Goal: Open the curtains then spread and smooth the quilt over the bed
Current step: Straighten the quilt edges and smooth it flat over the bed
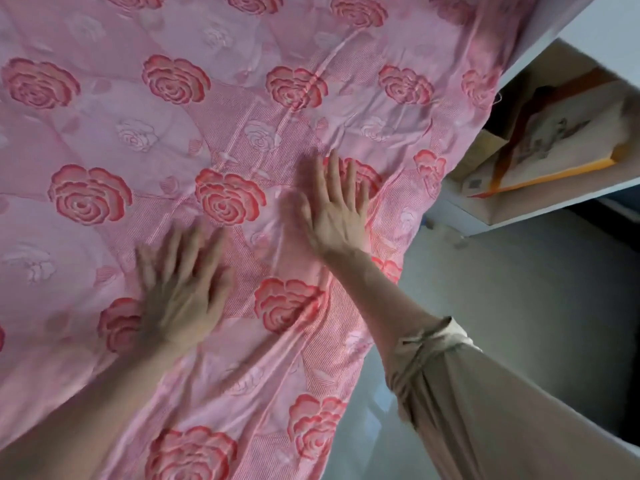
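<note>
A pink quilt (145,140) printed with red roses covers the bed and fills most of the view. Its right edge hangs over the side of the bed toward the floor. My left hand (180,289) lies flat on the quilt with fingers spread; it is blurred. My right hand (337,209) presses flat on the quilt near the right edge, fingers straight, over a rose. A few creases run through the fabric between and above the hands. The curtains are out of view.
A white shelf unit (540,216) stands right of the bed, holding cardboard boxes and an orange-edged paper bag (540,147). Grey floor (519,306) lies between bed and shelf. A beige rolled-up sleeve (450,393) covers my right arm.
</note>
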